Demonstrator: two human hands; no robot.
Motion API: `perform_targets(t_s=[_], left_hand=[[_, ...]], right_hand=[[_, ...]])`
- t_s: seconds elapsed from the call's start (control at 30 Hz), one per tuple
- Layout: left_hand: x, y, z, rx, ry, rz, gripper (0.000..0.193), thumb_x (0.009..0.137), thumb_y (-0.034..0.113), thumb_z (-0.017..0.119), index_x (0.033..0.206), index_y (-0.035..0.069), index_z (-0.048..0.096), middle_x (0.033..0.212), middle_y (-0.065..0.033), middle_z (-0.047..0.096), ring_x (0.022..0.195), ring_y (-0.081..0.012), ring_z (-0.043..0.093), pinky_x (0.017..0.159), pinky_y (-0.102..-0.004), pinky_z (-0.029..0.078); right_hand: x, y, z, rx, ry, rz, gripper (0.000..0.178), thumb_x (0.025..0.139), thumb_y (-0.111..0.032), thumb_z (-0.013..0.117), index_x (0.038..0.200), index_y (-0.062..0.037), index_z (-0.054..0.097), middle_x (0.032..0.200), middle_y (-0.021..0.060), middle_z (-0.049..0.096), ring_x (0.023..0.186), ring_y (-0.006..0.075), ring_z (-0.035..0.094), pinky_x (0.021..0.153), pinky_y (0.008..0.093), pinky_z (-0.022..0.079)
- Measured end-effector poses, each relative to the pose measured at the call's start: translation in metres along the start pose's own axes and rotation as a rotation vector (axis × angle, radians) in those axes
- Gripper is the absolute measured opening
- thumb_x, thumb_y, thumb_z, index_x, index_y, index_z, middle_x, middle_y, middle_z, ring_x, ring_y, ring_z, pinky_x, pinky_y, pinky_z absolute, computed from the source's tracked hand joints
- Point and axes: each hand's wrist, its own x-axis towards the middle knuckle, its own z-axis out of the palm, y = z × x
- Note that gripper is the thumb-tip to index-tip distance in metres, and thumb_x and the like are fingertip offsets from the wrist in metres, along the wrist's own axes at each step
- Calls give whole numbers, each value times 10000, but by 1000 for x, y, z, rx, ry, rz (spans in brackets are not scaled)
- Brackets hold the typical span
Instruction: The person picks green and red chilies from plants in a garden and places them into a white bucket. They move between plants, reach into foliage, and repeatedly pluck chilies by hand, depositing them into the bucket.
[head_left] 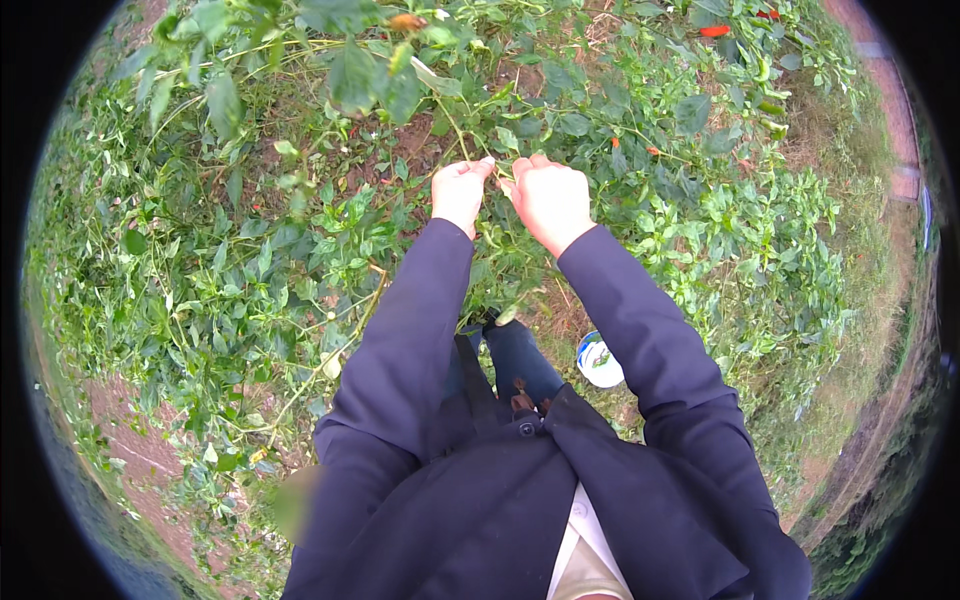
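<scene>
Dense green leafy pepper plants (350, 235) at left. I see the bare left hand (460, 195), fingers curled, at a thin pale-green plant stem (459, 132), upper middle; can't tell if it's pinched. Bare right hand (550, 198) just beside, fingers bent, grip hidden. Farther right, lower: round white-and-blue bucket (602, 374). Upper right: bright red pepper (714, 31).

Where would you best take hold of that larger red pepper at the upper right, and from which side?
I'd probably pinch the red pepper round its middle, with the right hand coming from the near side: it looks elongated, lies crosswise, and its near edge shows. Its stalk can't be made out.
</scene>
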Motion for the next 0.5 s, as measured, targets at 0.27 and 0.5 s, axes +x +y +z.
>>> perform_targets(t_s=[0.27,0.5], left_hand=[[16,-25,-19,124,53,13,68,800,33,616,777,-26,641,775,-88,653,673,-122,594,592,-235,458],[4,-30,-29,648,182,28,188,773,218,691,753,31,685,680,-30,635,627,-105,543,625,-279,437]], right_hand=[[1,-2,-15,1022,-268,-10,222,790,-240,658,815,-20,650,767,89,630,685,207,597,677,334,477],[46,42,-40,2080,-527,551,231,912,-247,474,855,-36,548,733,24,541,572,94,480,405,179,297]])
